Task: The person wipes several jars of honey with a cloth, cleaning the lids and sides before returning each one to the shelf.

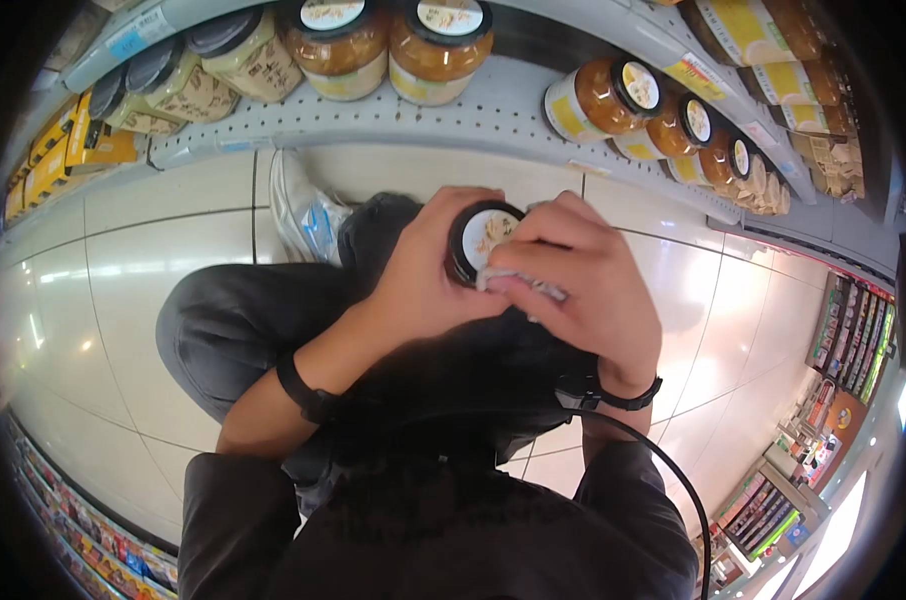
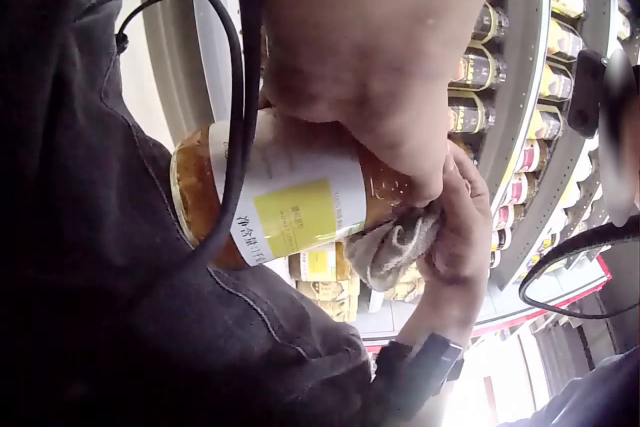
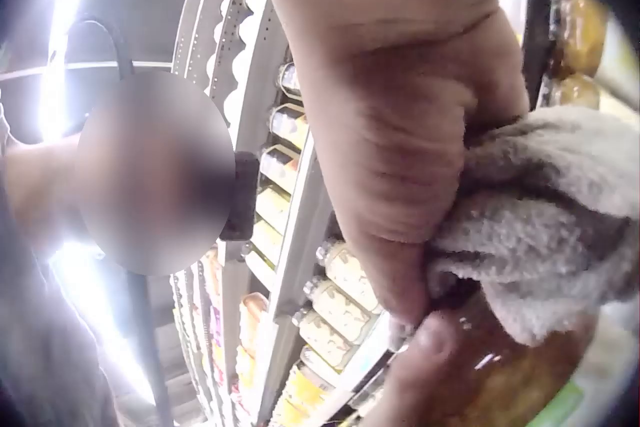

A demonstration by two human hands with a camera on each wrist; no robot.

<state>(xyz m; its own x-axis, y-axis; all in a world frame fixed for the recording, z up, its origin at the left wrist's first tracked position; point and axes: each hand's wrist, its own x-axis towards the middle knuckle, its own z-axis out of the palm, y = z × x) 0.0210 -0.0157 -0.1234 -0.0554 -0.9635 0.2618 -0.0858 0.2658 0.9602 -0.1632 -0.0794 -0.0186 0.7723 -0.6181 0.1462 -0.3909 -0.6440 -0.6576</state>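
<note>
A glass jar [image 2: 290, 192] with amber contents, a white and yellow label and a black-rimmed lid [image 1: 488, 232] is held over the person's lap. My left hand [image 1: 428, 260] grips it around its side, thumb and fingers curved about the glass just under the lid. A greyish cloth [image 3: 550, 217] is pinched and bunched in my right hand [image 1: 588, 280], pressed at the edge of the lid. In the left wrist view the cloth hangs beside the jar's neck, and the right fingers overlap the left thumb there.
Similar amber jars [image 1: 438, 60] stand on the perforated metal shelf [image 1: 353, 115] ahead, with pale jars [image 1: 243, 55] to their left. More amber jars [image 1: 608, 100] line the shelf at right. Yellow boxes [image 1: 98, 140] sit at far left. A black cable [image 1: 688, 485] runs from the right wrist.
</note>
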